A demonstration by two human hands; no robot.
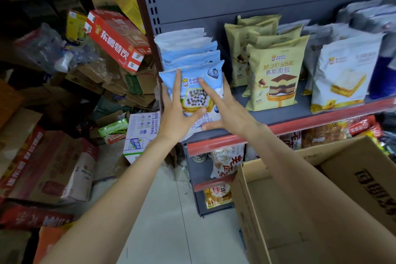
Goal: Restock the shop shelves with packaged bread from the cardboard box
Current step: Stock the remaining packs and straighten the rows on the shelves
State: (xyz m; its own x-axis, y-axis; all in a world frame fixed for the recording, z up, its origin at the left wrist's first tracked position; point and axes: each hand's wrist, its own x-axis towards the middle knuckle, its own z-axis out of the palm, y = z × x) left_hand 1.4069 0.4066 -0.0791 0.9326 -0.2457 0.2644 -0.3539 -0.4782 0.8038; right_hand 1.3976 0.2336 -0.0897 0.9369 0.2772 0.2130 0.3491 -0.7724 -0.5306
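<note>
A blue blueberry bread packet [196, 95] stands at the front of a row of like blue packets [188, 49] at the left end of the grey shelf [321, 121]. My left hand [177, 111] lies flat on the packet's left front, fingers straight and spread. My right hand [228, 109] presses its right side and lower edge, one finger across the front, thumb beneath. The open cardboard box [265, 210] sits at the lower right, below my right arm; its inside is mostly hidden by the arm.
Yellow Mousse bread packets [276, 79] and white toast packets [342, 75] fill the shelf to the right. Lower shelves hold snack bags [225, 165]. Piled cartons and a red drinks box [115, 38] crowd the left. Pale floor tiles [171, 221] lie below.
</note>
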